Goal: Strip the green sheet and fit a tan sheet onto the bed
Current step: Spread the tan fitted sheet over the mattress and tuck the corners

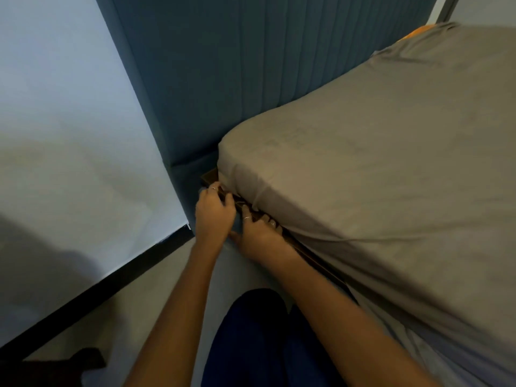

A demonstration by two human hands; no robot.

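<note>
since the tan sheet [363, 169] is soft, light and stretchy, both curled hands, left hand [213, 212] and right hand [258, 233], seem to pinch its hem under the mattress corner [237, 163], the best hold.

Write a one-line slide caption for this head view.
Both hands, left hand and right hand, tuck the tan sheet under the mattress corner beside the blue headboard.
</note>
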